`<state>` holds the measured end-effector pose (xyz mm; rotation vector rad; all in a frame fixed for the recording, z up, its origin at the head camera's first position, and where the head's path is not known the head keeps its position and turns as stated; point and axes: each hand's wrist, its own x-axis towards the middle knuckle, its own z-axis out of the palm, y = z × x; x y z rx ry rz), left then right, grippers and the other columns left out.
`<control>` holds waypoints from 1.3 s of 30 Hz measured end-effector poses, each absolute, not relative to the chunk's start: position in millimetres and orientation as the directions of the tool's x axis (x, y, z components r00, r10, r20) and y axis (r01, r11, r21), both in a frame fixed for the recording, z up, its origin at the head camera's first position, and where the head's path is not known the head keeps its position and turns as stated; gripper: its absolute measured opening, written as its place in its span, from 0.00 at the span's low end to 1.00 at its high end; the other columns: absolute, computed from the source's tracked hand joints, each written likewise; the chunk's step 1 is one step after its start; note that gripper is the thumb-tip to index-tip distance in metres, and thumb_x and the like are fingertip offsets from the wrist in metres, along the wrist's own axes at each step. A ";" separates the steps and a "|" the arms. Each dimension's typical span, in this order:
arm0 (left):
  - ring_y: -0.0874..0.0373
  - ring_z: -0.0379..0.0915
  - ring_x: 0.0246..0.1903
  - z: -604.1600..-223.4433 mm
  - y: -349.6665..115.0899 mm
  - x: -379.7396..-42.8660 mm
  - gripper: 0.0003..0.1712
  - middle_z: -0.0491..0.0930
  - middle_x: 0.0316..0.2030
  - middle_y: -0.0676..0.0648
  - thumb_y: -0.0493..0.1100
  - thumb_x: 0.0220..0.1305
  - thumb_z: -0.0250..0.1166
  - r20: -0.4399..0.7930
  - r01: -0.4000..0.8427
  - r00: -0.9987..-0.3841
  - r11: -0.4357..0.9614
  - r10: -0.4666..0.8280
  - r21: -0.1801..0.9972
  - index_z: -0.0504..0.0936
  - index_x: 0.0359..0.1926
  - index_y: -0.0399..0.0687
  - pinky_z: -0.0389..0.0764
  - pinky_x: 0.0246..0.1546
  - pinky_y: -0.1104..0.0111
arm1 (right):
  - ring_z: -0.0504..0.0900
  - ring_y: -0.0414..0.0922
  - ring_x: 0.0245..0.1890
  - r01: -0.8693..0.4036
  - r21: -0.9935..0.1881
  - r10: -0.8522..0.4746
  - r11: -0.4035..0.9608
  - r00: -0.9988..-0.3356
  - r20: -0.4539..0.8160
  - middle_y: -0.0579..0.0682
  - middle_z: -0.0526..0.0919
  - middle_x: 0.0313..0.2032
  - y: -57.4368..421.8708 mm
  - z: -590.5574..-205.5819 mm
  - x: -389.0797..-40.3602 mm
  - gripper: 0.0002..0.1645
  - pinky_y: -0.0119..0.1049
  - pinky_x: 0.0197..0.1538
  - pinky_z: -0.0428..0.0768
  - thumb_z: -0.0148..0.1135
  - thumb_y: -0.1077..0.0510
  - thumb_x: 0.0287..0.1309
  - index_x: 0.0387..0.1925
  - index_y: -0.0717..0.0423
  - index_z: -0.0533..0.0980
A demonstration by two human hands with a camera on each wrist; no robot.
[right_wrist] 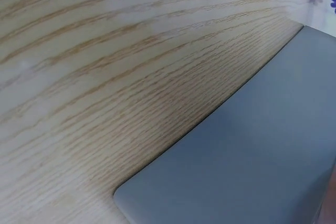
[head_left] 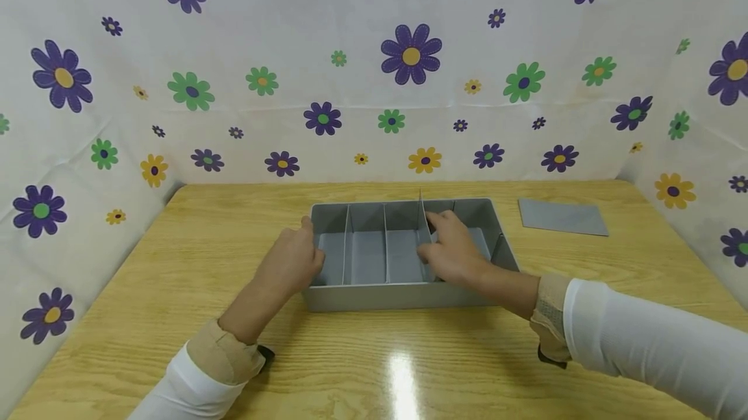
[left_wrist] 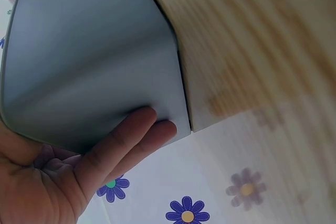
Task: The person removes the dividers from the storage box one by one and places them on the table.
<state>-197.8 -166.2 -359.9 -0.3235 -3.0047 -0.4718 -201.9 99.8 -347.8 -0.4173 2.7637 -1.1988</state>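
A grey box (head_left: 368,298) with several compartments sits on the wooden table. My left hand (head_left: 290,256) grips its left end wall; in the left wrist view, fingers (left_wrist: 118,148) lie along the outside of the wall. Inside the box, thin grey dividers (head_left: 347,245) stand upright from front to back. With thumb and fingers, my right hand (head_left: 452,248) pinches another grey divider (head_left: 423,212), right of the box's middle. That divider's far top corner rises above the back rim. The right wrist view shows mostly the box's outer wall (right_wrist: 236,145), with little of the hand.
Flat on the table (head_left: 175,316), right of the box, lies a loose grey panel (head_left: 563,217). A white cloth with flowers (head_left: 350,37) hangs behind the table and at both sides.
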 end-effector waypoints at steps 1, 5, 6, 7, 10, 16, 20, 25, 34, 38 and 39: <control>0.62 0.58 0.09 -360.1 -166.3 -197.9 0.35 0.63 0.10 0.50 0.36 0.56 0.52 0.114 0.221 -0.974 0.931 0.196 0.291 0.54 0.60 0.17 0.60 0.08 0.72 | 0.69 0.49 0.35 -0.212 -0.733 -0.283 0.647 -0.959 0.027 0.61 0.62 0.56 99.6 -347.0 -201.5 0.42 0.44 0.42 0.70 0.50 0.61 0.46 0.66 0.67 0.54; 0.61 0.59 0.09 -360.3 -166.3 -198.4 0.35 0.64 0.10 0.49 0.36 0.56 0.52 0.103 0.213 -0.976 0.933 0.191 0.289 0.54 0.60 0.17 0.60 0.08 0.72 | 0.68 0.48 0.34 -0.205 -0.745 -0.253 0.635 -0.966 0.050 0.59 0.64 0.53 98.3 -344.5 -201.0 0.42 0.42 0.40 0.71 0.51 0.61 0.45 0.66 0.65 0.55; 0.61 0.59 0.10 -360.3 -166.3 -198.6 0.35 0.64 0.10 0.49 0.36 0.56 0.52 0.099 0.209 -0.977 0.934 0.188 0.290 0.54 0.60 0.18 0.61 0.08 0.72 | 0.69 0.49 0.33 -0.200 -0.751 -0.245 0.630 -0.968 0.052 0.59 0.65 0.52 98.0 -343.6 -200.8 0.42 0.42 0.39 0.71 0.51 0.61 0.45 0.66 0.64 0.55; 0.61 0.60 0.10 -360.3 -166.2 -198.9 0.35 0.65 0.10 0.49 0.37 0.57 0.52 0.096 0.207 -0.978 0.934 0.187 0.291 0.53 0.61 0.18 0.61 0.08 0.71 | 0.69 0.49 0.31 -0.198 -0.756 -0.239 0.624 -0.969 0.056 0.59 0.65 0.51 97.8 -342.7 -200.9 0.42 0.42 0.38 0.72 0.51 0.61 0.44 0.66 0.64 0.56; 0.60 0.61 0.10 -359.8 -166.2 -198.9 0.35 0.65 0.11 0.48 0.37 0.57 0.52 0.093 0.207 -0.978 0.935 0.187 0.289 0.53 0.60 0.18 0.63 0.08 0.71 | 0.69 0.50 0.26 -0.207 -0.771 -0.234 0.602 -0.969 0.077 0.58 0.65 0.50 97.4 -337.7 -201.2 0.42 0.41 0.35 0.73 0.51 0.62 0.44 0.66 0.64 0.56; 0.60 0.61 0.11 -359.1 -166.2 -198.8 0.35 0.65 0.10 0.48 0.36 0.56 0.52 0.105 0.214 -0.976 0.935 0.192 0.282 0.54 0.60 0.17 0.63 0.08 0.71 | 0.69 0.51 0.29 -0.257 -0.788 -0.254 0.559 -0.958 0.132 0.56 0.66 0.45 97.8 -317.5 -200.3 0.38 0.40 0.23 0.77 0.50 0.63 0.44 0.63 0.60 0.63; 0.61 0.60 0.10 -359.5 -166.1 -198.9 0.35 0.65 0.10 0.49 0.36 0.56 0.52 0.094 0.211 -0.977 0.933 0.192 0.291 0.53 0.61 0.18 0.61 0.08 0.71 | 0.72 0.52 0.35 -0.272 -0.799 -0.272 0.537 -0.952 0.141 0.56 0.66 0.47 96.9 -300.6 -198.5 0.38 0.39 0.21 0.78 0.50 0.63 0.45 0.64 0.57 0.62; 0.62 0.58 0.09 -359.8 -165.7 -198.8 0.35 0.64 0.10 0.50 0.36 0.57 0.52 0.087 0.211 -0.977 0.931 0.193 0.298 0.53 0.61 0.18 0.60 0.08 0.72 | 0.75 0.52 0.38 -0.274 -0.785 -0.244 0.556 -0.956 0.161 0.54 0.65 0.50 100.6 -281.4 -199.0 0.38 0.37 0.24 0.78 0.51 0.61 0.47 0.65 0.56 0.61; 0.61 0.59 0.10 -359.8 -164.9 -199.0 0.36 0.64 0.10 0.49 0.36 0.56 0.51 0.074 0.206 -0.979 0.929 0.192 0.308 0.52 0.61 0.18 0.61 0.09 0.71 | 0.75 0.51 0.39 -0.241 -0.748 -0.163 0.618 -0.970 0.178 0.53 0.66 0.48 131.9 -270.2 -211.1 0.35 0.46 0.35 0.79 0.51 0.61 0.49 0.63 0.54 0.63; 0.62 0.57 0.10 -360.0 -165.3 -198.6 0.36 0.63 0.10 0.50 0.36 0.56 0.51 0.076 0.201 -0.980 0.928 0.186 0.312 0.52 0.61 0.18 0.59 0.08 0.72 | 0.74 0.53 0.42 -0.231 -0.718 -0.134 0.657 -0.973 0.190 0.57 0.66 0.49 150.9 -267.5 -215.6 0.36 0.51 0.41 0.77 0.51 0.60 0.50 0.64 0.57 0.61; 0.62 0.57 0.10 -360.1 -165.6 -198.6 0.36 0.62 0.10 0.50 0.36 0.56 0.51 0.078 0.200 -0.980 0.929 0.184 0.313 0.52 0.61 0.18 0.59 0.08 0.72 | 0.74 0.53 0.42 -0.232 -0.712 -0.128 0.663 -0.972 0.197 0.58 0.66 0.49 155.8 -267.4 -216.8 0.36 0.51 0.42 0.78 0.50 0.60 0.50 0.64 0.58 0.61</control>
